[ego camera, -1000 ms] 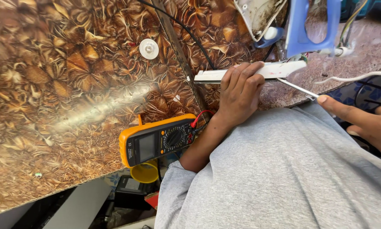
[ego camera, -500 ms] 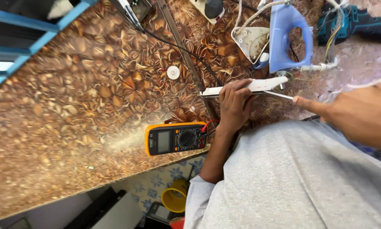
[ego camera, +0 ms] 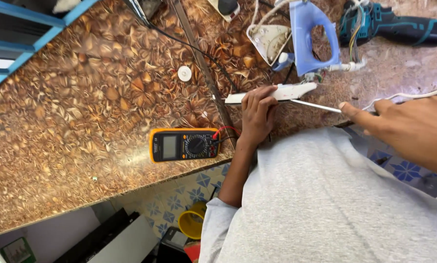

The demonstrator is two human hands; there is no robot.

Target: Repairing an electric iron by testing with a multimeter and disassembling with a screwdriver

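Partly hidden, left hand [ego camera: 258, 113] covers white strip [ego camera: 286, 91].

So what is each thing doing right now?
Left hand: fingers pressing on the white strip.
Right hand: holding a thin rod, tip near the strip.
Yellow meter: lying flat, leads plugged in.
Blue iron: opened up, wires showing.
Drill: lying on its side.

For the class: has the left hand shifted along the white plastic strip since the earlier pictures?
No. The left hand still grips the white strip near the same spot; only the camera moved.
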